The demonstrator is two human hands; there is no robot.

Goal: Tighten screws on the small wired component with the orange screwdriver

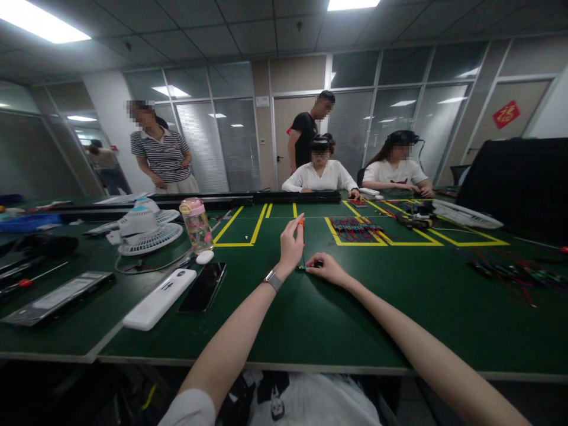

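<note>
My left hand (290,245), with a watch on its wrist, is closed around a screwdriver (302,223) whose orange handle shows past the fingers. The thin dark shaft points down to the table. At its tip lies a small piece like a circuit board (301,268), too small to make out fully. My right hand (332,270) pinches at that piece from the right, fingertips low on the tabletop. Against its fingers is a small black round thing (318,264), partly hidden.
On the green table (266,319) lie a black phone (203,287), a white power bank (160,299), a pink-lidded bottle (196,225) and white fans (144,228) to the left. Wired boards (357,229) sit inside yellow tape; more wires (515,269) lie right. Several people are beyond.
</note>
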